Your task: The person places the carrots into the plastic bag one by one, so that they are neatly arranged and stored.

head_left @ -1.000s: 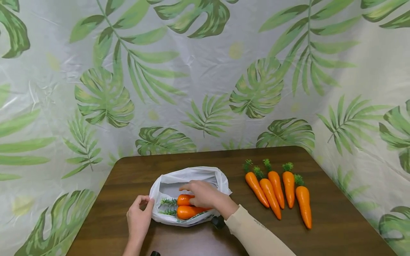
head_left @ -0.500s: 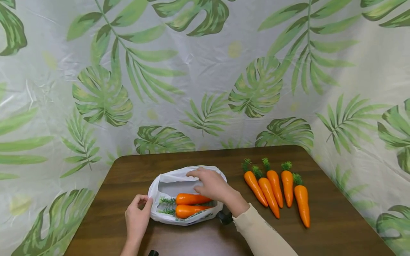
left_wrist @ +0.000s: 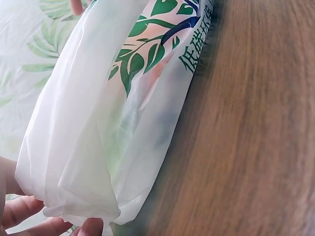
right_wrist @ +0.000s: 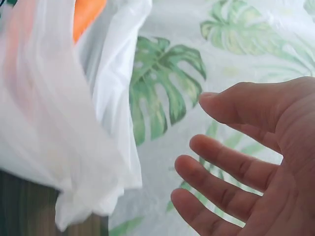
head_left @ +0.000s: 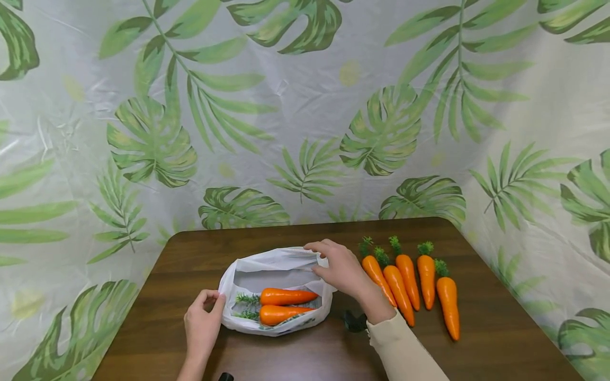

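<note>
Table (head_left: 500,328) cut off below; bag (head_left: 274,261) partly hides lower carrot (head_left: 277,315).

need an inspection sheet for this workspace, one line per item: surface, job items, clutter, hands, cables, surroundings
Surface: brown wood-grain table; its near edge is out of view.
Job items: white bag, mouth open, with two carrots lying side by side inside; five carrots lie on the table to its right.
Clutter: nothing loose seen; the dark pieces by both wrists look worn.
Hands: left hand pinches the bag's left rim; right hand, fingers spread, holds nothing near its right rim.
Cables: nothing seen.
Surroundings: leaf-print sheet behind and beside the table.
</note>
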`<state>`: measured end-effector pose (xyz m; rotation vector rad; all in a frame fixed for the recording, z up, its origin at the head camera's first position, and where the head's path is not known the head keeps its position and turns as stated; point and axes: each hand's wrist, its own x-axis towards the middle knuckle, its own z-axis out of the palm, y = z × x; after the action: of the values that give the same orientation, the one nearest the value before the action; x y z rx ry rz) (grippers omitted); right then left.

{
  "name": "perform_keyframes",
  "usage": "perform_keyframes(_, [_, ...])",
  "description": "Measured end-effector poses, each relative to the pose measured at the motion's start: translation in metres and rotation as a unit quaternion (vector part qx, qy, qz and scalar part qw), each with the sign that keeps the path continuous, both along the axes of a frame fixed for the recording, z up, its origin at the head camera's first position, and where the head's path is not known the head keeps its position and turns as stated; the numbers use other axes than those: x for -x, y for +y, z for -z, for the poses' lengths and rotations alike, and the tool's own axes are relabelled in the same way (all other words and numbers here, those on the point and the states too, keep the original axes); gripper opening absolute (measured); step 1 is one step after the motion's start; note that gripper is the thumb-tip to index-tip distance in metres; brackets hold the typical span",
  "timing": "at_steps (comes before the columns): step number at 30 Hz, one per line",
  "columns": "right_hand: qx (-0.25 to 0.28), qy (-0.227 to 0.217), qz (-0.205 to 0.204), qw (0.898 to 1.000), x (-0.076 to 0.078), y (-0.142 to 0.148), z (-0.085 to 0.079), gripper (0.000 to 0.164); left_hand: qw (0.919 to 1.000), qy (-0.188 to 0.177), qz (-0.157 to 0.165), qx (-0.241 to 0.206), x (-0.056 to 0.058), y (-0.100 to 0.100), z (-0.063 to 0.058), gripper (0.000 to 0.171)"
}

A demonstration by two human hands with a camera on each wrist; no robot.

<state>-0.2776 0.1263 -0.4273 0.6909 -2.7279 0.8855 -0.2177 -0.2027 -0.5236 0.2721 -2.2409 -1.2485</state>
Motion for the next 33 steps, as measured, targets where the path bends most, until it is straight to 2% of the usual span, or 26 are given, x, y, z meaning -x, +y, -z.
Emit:
perform_keyframes(8, [0.014, 0.003, 0.043, 0.999, 0.002, 0.028, 0.008, 0.045, 1.0, -0.001, 0.0, 0.003, 0.0, 0.0, 0.0, 0.005])
perform_keyframes(15, [0.016, 0.003, 0.062, 0.998, 0.006, 0.05, 0.015, 0.047, 1.0, -0.009, -0.004, 0.001, 0.001, -0.001, 0.001, 0.005])
perform_keyframes(21, [0.001, 0.002, 0.086, 0.996, 0.011, 0.07, 0.02, 0.048, 0.9999, -0.016, -0.004, -0.002, 0.001, -0.001, 0.001, 0.005])
perform_keyframes(27, [-0.009, -0.022, 0.109, 0.994, 0.015, 0.092, 0.028, 0.048, 0.9996, -0.028, -0.002, -0.009, 0.001, -0.001, 0.001, 0.005])
perform_keyframes(33, [-0.019, -0.054, 0.114, 0.992, 0.016, 0.11, 0.034, 0.048, 0.9997, -0.022, -0.007, -0.003, 0.001, 0.0, 0.001, 0.005])
